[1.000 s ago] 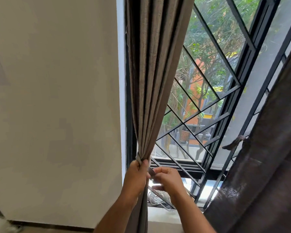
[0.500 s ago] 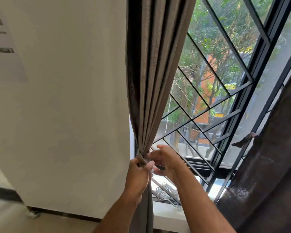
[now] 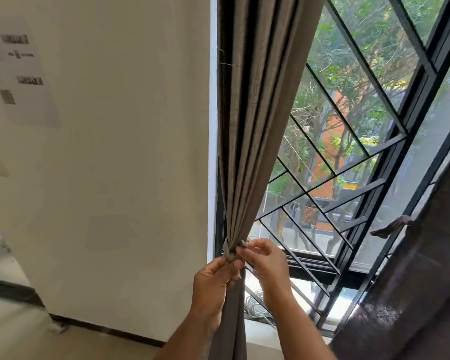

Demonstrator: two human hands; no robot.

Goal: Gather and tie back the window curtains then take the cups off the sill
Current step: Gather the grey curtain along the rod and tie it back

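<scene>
Both hands have risen toward frame centre: left hand (image 3: pixel 213 279) and right hand (image 3: pixel 266 261) pinch the tie (image 3: pixel 229 252), cinching the curtain (image 3: pixel 260 126).

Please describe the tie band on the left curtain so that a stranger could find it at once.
Start at the barred window and follow the gathered grey-brown curtain on its left side downward. Where the folds narrow most, a thin band of the same cloth wraps them; both hands pinch its ends. Unlike the long folds, it runs crosswise.
</scene>
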